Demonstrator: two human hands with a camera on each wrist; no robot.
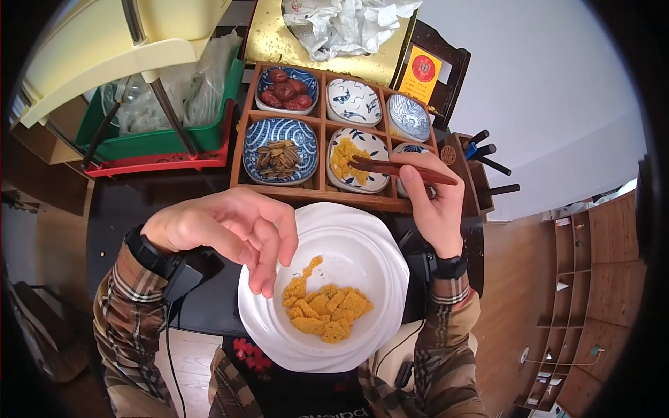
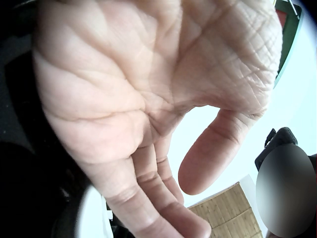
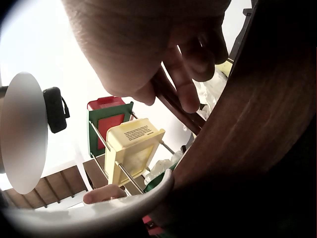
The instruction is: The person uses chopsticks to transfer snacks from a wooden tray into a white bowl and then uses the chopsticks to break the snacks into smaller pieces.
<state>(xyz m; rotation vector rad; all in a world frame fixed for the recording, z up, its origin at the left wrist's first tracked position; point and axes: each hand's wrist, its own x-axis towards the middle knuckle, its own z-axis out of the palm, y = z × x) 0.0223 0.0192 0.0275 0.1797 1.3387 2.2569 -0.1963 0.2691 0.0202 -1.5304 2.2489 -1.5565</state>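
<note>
The right hand [image 1: 440, 209] pinches tongs [image 1: 376, 166] at flakes [image 1: 343, 155] inside the tray [image 1: 306, 193]; squeeze gently. The left hand [image 1: 233, 226] curves loosely, empty.

On my feed: box [image 1: 323, 160] beyond plate [image 1: 258, 313] | snack pieces [image 1: 324, 312] in plate | dates [image 1: 282, 90] in box's far-left bowl [image 1: 309, 79] | seeds [image 1: 277, 160] in bowl before it [image 1: 300, 132] | basket [image 1: 157, 148] left

Green basket [image 1: 155, 145] holding plastic bags [image 1: 143, 110], crumpled white paper [image 1: 341, 31] on gold surface [image 1: 273, 47], wooden shelves [image 1: 613, 244]
</note>
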